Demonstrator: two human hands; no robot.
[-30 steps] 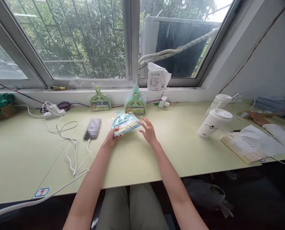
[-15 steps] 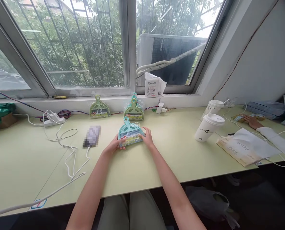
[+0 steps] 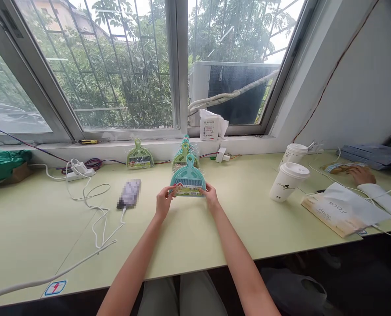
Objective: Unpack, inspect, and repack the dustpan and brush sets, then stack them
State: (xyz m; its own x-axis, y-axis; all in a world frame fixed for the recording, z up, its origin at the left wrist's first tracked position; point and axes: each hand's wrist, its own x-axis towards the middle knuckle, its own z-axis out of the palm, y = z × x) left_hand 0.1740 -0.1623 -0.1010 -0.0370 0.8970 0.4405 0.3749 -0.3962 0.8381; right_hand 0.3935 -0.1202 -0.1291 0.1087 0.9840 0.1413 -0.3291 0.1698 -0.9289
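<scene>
The left hand [image 3: 164,202] and right hand [image 3: 211,195] grip the turquoise dustpan [image 3: 189,174] by opposite lower corners, apparently to steady it upright in front of the dustpan row [image 3: 178,159].

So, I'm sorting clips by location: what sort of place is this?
Probably a shared workroom or small office: there's a long tabletop beneath a window, several packaged dustpan-and-brush sets, and another person's hand at the right.
</scene>
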